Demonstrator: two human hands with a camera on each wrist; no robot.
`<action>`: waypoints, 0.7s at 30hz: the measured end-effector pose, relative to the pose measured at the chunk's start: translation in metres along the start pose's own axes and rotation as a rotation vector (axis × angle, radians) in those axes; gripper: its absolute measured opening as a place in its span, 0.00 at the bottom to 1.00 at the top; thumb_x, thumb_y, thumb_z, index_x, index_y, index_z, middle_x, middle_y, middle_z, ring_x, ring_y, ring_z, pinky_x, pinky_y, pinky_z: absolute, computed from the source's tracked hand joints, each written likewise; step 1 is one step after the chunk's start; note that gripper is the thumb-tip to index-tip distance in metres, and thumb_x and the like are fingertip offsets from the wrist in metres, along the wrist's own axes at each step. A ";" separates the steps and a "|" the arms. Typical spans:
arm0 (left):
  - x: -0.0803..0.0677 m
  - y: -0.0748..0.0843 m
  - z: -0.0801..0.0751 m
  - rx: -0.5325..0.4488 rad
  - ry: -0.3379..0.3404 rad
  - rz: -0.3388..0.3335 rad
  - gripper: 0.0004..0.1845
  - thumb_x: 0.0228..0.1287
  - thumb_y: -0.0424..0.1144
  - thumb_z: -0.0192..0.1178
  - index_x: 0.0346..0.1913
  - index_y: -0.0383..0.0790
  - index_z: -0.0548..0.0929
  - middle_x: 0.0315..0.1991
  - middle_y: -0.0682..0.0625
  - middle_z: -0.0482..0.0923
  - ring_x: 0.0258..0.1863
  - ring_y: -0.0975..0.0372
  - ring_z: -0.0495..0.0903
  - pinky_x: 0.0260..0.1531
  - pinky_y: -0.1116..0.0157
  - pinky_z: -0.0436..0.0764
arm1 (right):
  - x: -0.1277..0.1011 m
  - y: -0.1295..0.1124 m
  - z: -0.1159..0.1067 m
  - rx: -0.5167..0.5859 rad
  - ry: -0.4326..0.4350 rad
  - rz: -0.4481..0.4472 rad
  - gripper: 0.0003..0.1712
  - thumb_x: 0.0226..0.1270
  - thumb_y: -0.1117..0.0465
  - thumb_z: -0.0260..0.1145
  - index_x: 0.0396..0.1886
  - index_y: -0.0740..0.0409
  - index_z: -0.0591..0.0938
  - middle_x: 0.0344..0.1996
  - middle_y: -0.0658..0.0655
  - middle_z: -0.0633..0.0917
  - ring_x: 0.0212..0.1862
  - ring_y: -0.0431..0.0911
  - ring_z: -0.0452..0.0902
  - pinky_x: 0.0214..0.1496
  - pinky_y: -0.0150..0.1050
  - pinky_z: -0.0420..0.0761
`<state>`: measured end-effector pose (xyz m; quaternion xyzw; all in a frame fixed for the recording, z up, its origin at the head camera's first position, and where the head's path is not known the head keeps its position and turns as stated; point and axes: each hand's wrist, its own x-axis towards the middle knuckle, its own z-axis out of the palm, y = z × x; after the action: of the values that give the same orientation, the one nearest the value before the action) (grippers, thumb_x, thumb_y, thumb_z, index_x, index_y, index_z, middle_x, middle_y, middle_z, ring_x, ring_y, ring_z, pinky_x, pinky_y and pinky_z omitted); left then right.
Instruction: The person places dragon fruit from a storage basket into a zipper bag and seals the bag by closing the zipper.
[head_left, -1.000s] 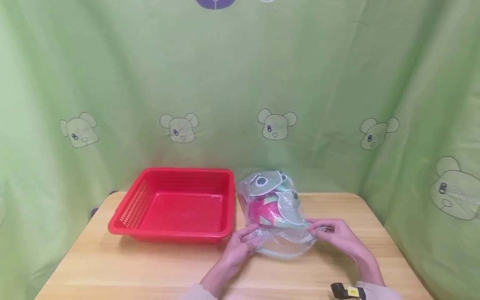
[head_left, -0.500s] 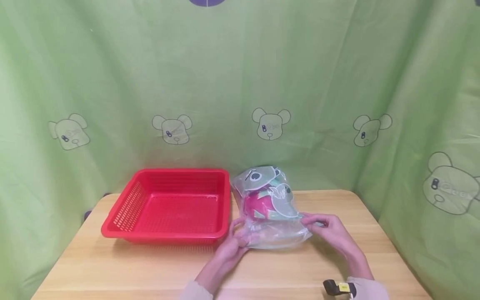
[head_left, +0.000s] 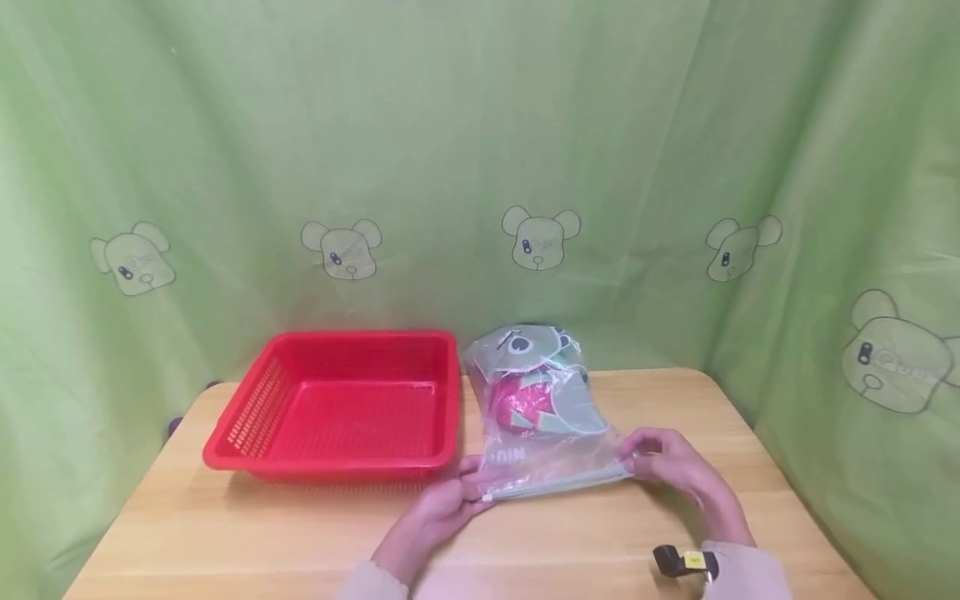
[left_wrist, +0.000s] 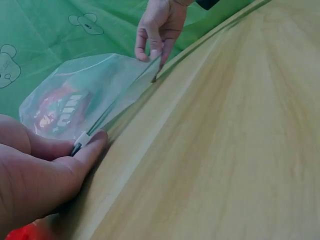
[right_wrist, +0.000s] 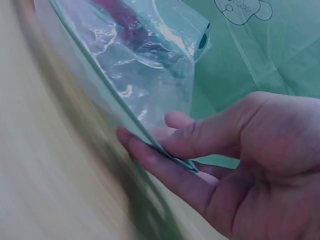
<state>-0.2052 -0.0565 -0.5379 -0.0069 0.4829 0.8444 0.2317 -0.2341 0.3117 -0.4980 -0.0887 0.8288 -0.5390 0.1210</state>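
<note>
A clear plastic zipper bag point(head_left: 551, 458) lies on the table with its zip edge toward me. Through its printed film shows a bright pink thing point(head_left: 517, 400) with pale green parts; its kind is unclear. My left hand point(head_left: 442, 504) pinches the near left corner between thumb and finger, right at the white zip slider point(left_wrist: 82, 139). At the opposite end, my right hand point(head_left: 671, 462) pinches the zip strip point(right_wrist: 112, 90) between thumb and fingers. Between the two hands the strip runs straight, its lips lying close together.
Left of the bag stands a red plastic basket point(head_left: 330, 461) with slotted walls, its right side close to the bag and left hand. The wooden table point(head_left: 600, 550) ends at a green curtain point(head_left: 435, 167) printed with bear heads, which also hangs along both sides.
The bag's mouth, spread in a loose curve a second ago, is now flattened into a straight edge. My left hand has shifted left and toward me to the corner; the right still holds its end.
</note>
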 end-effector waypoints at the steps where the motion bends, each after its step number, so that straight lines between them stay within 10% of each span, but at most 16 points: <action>1: 0.000 0.001 -0.001 -0.003 -0.001 -0.001 0.33 0.65 0.15 0.45 0.74 0.20 0.56 0.63 0.30 0.75 0.65 0.42 0.75 0.65 0.50 0.75 | 0.000 0.000 -0.001 0.029 -0.017 0.012 0.15 0.62 0.73 0.67 0.48 0.75 0.79 0.49 0.67 0.82 0.48 0.55 0.81 0.52 0.43 0.85; 14: 0.003 0.006 -0.003 -0.086 -0.022 -0.002 0.35 0.62 0.13 0.43 0.74 0.20 0.54 0.68 0.28 0.67 0.68 0.43 0.72 0.70 0.52 0.70 | -0.010 0.023 -0.021 0.350 -0.216 -0.006 0.19 0.66 0.77 0.62 0.54 0.65 0.70 0.44 0.60 0.81 0.48 0.50 0.82 0.56 0.42 0.84; 21: 0.000 0.008 -0.010 -0.167 -0.083 -0.014 0.38 0.60 0.12 0.41 0.76 0.22 0.52 0.73 0.28 0.62 0.72 0.41 0.66 0.71 0.54 0.69 | -0.010 0.009 -0.012 0.177 -0.078 -0.009 0.30 0.66 0.71 0.67 0.64 0.71 0.66 0.55 0.71 0.80 0.52 0.53 0.82 0.56 0.41 0.83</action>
<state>-0.2100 -0.0680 -0.5369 0.0057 0.4009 0.8796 0.2561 -0.2281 0.3283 -0.5005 -0.1025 0.7722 -0.6068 0.1581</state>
